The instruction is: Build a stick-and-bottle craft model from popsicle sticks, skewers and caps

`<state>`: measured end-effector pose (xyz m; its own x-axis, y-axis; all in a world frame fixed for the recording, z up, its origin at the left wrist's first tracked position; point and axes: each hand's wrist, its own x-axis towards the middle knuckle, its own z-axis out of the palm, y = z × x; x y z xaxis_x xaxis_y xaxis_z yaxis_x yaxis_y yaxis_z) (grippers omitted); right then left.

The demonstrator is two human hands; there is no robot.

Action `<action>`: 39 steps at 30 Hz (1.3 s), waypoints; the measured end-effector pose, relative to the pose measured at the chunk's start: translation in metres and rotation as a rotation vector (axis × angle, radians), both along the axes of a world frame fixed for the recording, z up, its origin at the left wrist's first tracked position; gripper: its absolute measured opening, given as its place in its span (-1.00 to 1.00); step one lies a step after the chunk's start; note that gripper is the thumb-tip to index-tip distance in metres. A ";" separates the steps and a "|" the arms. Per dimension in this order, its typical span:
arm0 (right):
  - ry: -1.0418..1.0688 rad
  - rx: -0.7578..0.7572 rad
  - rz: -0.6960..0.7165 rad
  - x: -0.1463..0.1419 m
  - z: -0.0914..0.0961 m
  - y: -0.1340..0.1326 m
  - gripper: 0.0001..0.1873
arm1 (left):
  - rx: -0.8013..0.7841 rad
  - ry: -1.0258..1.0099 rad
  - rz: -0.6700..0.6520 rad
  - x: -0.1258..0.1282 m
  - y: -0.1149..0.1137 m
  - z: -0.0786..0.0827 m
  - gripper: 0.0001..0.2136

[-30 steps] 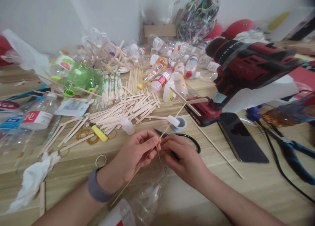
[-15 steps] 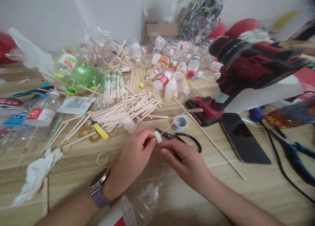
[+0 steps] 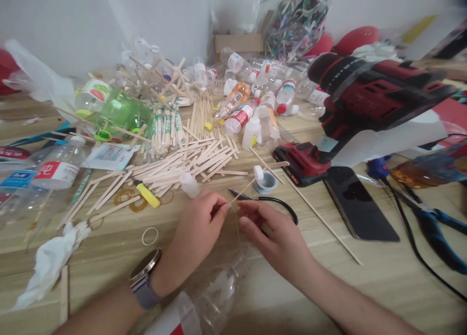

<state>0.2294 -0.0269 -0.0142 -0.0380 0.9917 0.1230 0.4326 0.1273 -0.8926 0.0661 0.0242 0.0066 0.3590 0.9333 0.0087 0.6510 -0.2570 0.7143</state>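
Observation:
My left hand [image 3: 204, 225] pinches one end of a thin wooden skewer [image 3: 242, 190] between thumb and forefinger. A white bottle cap [image 3: 259, 173] sits at the skewer's far end, in front of the small grey spool [image 3: 268, 183]. Close beside the pinch, my right hand [image 3: 272, 230] has its thumb and forefinger apart, with nothing visible between them. Below both hands lies a clear plastic bottle [image 3: 219, 291], its neck towards them. Scissors [image 3: 280, 203] with black handles lie partly hidden behind my right hand.
A red and black cordless drill [image 3: 365, 96] stands at the right by a phone [image 3: 359, 203] and pliers [image 3: 438, 228]. Loose craft sticks [image 3: 186, 164] cover the middle, with plastic bottles behind. A yellow-handled screwdriver [image 3: 148, 194] and a crumpled tissue [image 3: 54, 262] lie left.
The white cap has moved from between my hands to the skewer's far end. My left fingers now pinch the skewer's near end, and my right fingers have come away from it.

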 end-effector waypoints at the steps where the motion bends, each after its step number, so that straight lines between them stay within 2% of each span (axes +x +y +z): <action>1: 0.041 -0.058 0.021 -0.001 -0.001 0.000 -0.74 | 0.006 0.011 -0.008 0.001 -0.001 -0.002 -0.86; 5: 0.133 -0.215 0.084 -0.003 -0.005 0.000 -0.73 | 0.015 0.029 -0.021 0.003 -0.004 -0.006 -0.86; 8: 0.089 -0.239 0.103 -0.001 -0.005 0.001 -0.84 | 0.021 0.033 -0.028 0.002 -0.005 -0.007 -0.85; 12: 0.086 -0.276 0.105 0.002 -0.003 0.003 -0.78 | 0.030 0.039 -0.028 0.001 -0.006 -0.006 -0.86; 19: 0.520 -0.522 -0.029 0.001 0.002 0.010 -0.47 | 0.020 -0.016 -0.050 0.002 -0.011 -0.002 -0.87; 25: 0.588 -0.482 -0.069 0.002 0.007 0.010 -0.53 | -0.044 -0.025 -0.080 0.003 -0.016 0.003 -0.87; 32: 0.558 -0.391 -0.064 0.003 0.008 0.010 -0.54 | -0.060 -0.025 -0.096 0.001 -0.015 0.005 -0.87; 39: 0.544 -0.366 -0.070 0.007 0.010 0.011 -0.56 | -0.075 -0.002 -0.105 -0.001 -0.015 0.009 -0.88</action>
<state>0.2367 -0.0163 -0.0047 0.0007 0.9710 -0.2391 -0.0962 -0.2379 -0.9665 0.0655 0.0090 0.0156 0.4551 0.8885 -0.0593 0.6217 -0.2694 0.7354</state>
